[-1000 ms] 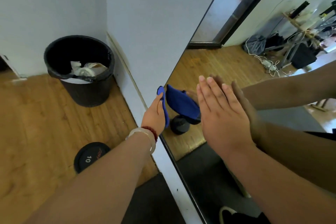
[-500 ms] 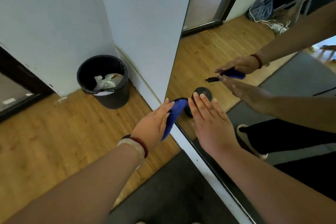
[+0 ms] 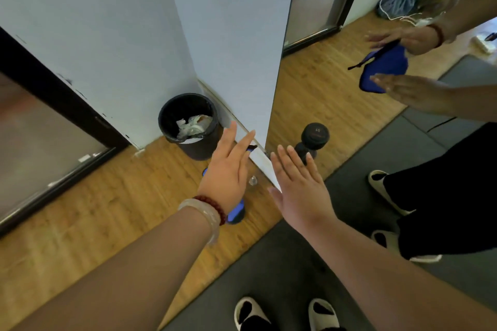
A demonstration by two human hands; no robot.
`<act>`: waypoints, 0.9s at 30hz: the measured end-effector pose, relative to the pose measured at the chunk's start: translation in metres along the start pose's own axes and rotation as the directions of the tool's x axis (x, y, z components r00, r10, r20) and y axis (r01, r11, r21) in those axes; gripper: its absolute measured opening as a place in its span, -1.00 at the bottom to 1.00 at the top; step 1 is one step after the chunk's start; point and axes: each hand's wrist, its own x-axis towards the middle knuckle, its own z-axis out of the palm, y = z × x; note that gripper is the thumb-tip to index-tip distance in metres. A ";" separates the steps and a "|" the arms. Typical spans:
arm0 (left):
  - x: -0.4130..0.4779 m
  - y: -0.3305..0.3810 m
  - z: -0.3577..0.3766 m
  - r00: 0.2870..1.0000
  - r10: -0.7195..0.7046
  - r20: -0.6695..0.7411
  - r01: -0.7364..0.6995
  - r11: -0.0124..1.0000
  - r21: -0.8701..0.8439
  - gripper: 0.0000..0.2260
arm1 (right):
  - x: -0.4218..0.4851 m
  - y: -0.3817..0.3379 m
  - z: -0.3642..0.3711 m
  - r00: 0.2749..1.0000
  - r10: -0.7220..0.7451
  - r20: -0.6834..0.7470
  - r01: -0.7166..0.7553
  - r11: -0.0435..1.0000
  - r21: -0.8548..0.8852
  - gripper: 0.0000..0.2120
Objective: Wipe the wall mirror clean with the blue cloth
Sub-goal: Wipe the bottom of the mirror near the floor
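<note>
Cloth (image 3: 235, 212): mostly hidden under left hand (image 3: 228, 177); grip not discernible. Mirror (image 3: 336, 115): cut by top and right edges. Shoes (image 3: 250, 312): cut by bottom edge.

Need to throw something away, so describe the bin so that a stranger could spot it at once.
Find the white wall left of the mirror and follow it down to the inner corner at the wood floor. The bin stands there. It is the only round black open tub, with crumpled white paper inside.
</note>
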 end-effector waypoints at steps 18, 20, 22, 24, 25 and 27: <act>0.062 -0.057 -0.030 0.982 -0.053 0.183 0.045 0.998 0.050 -0.50 | 0.117 -0.033 0.007 0.919 0.090 -0.384 0.063 0.928 0.367 -0.68; 0.081 -0.074 -0.037 0.975 -0.064 0.213 0.049 0.996 0.074 -0.50 | 0.138 -0.036 0.009 0.909 0.139 -0.393 0.045 0.904 0.425 -0.70; 0.096 -0.090 -0.045 0.972 -0.044 0.231 0.019 0.994 0.112 -0.45 | 0.158 -0.040 0.009 0.905 0.139 -0.401 0.061 0.892 0.448 -0.72; 0.107 -0.104 -0.052 0.971 -0.010 0.238 -0.013 0.995 0.094 -0.43 | 0.174 -0.046 0.010 0.918 0.132 -0.375 0.051 0.896 0.441 -0.73; 0.110 -0.110 -0.055 0.971 0.000 0.240 -0.016 0.998 0.063 -0.42 | 0.181 -0.051 0.010 0.924 0.140 -0.356 0.032 0.898 0.438 -0.73; 0.116 -0.125 -0.061 0.968 -0.015 0.249 0.015 1.000 0.004 -0.40 | 0.192 -0.063 0.011 0.927 0.170 -0.336 0.000 0.892 0.451 -0.73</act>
